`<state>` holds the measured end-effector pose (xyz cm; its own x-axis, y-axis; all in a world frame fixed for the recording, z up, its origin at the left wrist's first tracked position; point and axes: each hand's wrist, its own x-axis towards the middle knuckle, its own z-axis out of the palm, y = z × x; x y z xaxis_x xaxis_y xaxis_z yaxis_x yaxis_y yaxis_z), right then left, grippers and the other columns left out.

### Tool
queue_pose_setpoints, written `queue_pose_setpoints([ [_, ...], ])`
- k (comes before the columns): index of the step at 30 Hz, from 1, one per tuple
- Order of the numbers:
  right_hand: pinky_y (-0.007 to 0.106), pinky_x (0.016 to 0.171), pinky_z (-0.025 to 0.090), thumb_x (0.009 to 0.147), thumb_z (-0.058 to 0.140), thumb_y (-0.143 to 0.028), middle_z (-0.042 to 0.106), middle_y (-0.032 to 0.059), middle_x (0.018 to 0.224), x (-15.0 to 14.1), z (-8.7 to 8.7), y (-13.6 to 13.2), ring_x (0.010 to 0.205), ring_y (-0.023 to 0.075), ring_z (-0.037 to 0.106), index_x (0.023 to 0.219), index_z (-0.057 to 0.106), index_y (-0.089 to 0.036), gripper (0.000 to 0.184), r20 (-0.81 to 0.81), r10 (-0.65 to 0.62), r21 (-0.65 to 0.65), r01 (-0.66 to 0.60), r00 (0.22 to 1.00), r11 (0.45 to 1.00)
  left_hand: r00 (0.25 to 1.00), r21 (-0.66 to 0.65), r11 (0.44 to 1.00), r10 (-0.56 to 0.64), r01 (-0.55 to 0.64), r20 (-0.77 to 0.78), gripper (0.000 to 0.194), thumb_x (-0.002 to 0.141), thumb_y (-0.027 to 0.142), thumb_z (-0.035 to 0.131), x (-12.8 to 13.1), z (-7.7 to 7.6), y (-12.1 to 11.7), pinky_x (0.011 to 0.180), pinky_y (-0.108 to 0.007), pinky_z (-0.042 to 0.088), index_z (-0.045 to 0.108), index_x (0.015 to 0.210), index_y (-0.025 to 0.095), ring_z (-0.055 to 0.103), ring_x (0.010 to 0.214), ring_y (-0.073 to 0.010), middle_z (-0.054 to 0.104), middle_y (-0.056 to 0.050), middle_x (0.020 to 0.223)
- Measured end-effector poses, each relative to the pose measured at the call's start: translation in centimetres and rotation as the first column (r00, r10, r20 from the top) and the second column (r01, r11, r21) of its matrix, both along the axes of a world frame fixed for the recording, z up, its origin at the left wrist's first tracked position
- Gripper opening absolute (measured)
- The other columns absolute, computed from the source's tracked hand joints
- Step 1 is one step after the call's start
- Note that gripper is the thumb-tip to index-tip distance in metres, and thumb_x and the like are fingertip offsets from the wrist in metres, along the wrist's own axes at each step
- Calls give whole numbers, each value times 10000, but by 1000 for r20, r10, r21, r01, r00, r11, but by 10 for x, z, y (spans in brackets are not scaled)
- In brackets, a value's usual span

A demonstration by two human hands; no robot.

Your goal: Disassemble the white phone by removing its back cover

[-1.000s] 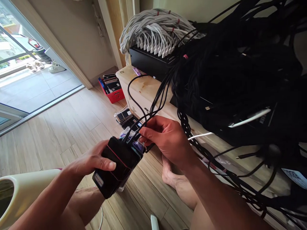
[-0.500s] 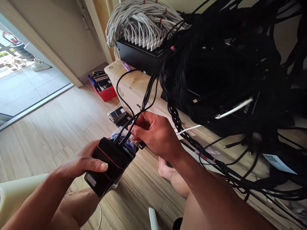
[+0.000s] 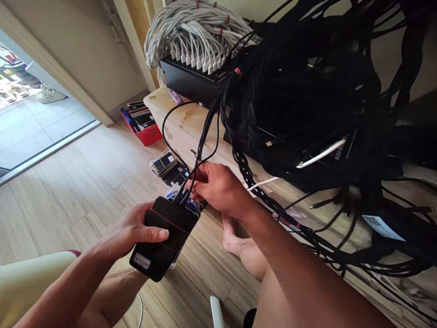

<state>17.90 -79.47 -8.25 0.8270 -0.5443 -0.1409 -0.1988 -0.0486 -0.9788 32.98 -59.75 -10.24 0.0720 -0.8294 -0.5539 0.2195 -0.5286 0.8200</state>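
My left hand (image 3: 136,231) is closed round a stack of black phones (image 3: 177,223), thumb across the top one. That phone has a dark back with thin red lines and a small pale label at its lower end. Two thin black charging cables (image 3: 192,175) run to the stack's upper edge, where their plugs seem to sit in the phones. Just above that edge, my right hand (image 3: 218,189) pinches with thumb and index finger at a cable; its fingertips are partly hidden. Beneath the phones, clear and purple plastic wrap (image 3: 175,190) shows.
On a pale wooden bench (image 3: 191,120) stands a black charging hub (image 3: 186,82) with many white cables (image 3: 201,34). A big tangle of black cables (image 3: 290,100) fills the right. On the floor are a red basket (image 3: 148,134) of phones and phone bundles (image 3: 164,161).
The phone stack has shifted slightly right in the picture and its back faces me more squarely. My right hand stays near the plugs, still pinching. The view has shifted a little.
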Motion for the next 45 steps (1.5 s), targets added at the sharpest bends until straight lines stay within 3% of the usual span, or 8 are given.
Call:
queue_pose_setpoints([
  [6,233,517,504,823,847,-235,676,-37,658,3,-1,1,539,140,692,708,637,-191,243,-89,6,-27,-8,996,1000,996,28,996,89,-88,-28,595,665,454,900,-14,-1,-1,601,-286,588,644,1093,131,720,697,-225,771,-59,857],
  [13,210,613,569,900,799,-332,748,28,793,0,-7,-16,663,124,718,870,707,-161,196,-69,61,314,-36,996,949,996,16,997,70,-69,-62,597,668,480,884,1,7,1,634,-316,596,644,1078,120,735,746,-263,776,-97,886],
  [19,306,674,614,994,589,-192,796,136,877,12,-51,-39,737,225,777,1065,728,-118,173,-531,-48,-104,-9,846,995,988,-69,994,70,-80,-139,585,702,516,839,17,-1,9,676,-337,601,676,1102,121,728,789,-276,770,-109,917],
  [23,396,999,542,978,619,-237,767,239,1152,45,-85,-40,1174,334,718,1128,740,-81,249,-599,-166,-290,-20,784,957,992,-101,991,77,-87,-101,579,674,500,857,23,-7,12,637,-296,573,703,1097,136,698,749,-244,758,-73,865],
  [29,370,1058,497,1041,540,-339,752,208,1232,72,-108,-38,1265,292,670,1139,753,-121,321,-629,-157,-303,-55,761,951,995,-254,967,-50,28,-82,572,653,502,860,30,-6,4,631,-257,536,743,1053,111,684,753,-231,745,-72,834],
  [35,307,855,602,870,822,-356,797,110,870,63,-83,-15,979,270,774,762,717,-158,249,-553,133,-45,-189,823,981,981,-330,939,-147,98,-128,720,632,433,896,38,-4,6,841,-355,582,682,1244,121,726,914,-297,775,-109,1004],
  [40,216,673,624,948,716,-194,737,1,759,25,-33,-1,677,117,735,939,680,-162,49,-320,267,220,-203,909,954,961,-311,946,-168,95,-219,738,656,406,894,36,5,15,809,-372,602,656,1291,114,751,911,-333,787,-110,972],
  [45,234,697,636,865,789,-170,742,20,793,-3,8,4,740,139,755,1021,714,-144,175,109,182,554,-212,977,805,959,-261,963,-137,70,-248,746,627,353,912,34,7,17,825,-360,605,651,1291,134,755,938,-335,789,-102,989],
])
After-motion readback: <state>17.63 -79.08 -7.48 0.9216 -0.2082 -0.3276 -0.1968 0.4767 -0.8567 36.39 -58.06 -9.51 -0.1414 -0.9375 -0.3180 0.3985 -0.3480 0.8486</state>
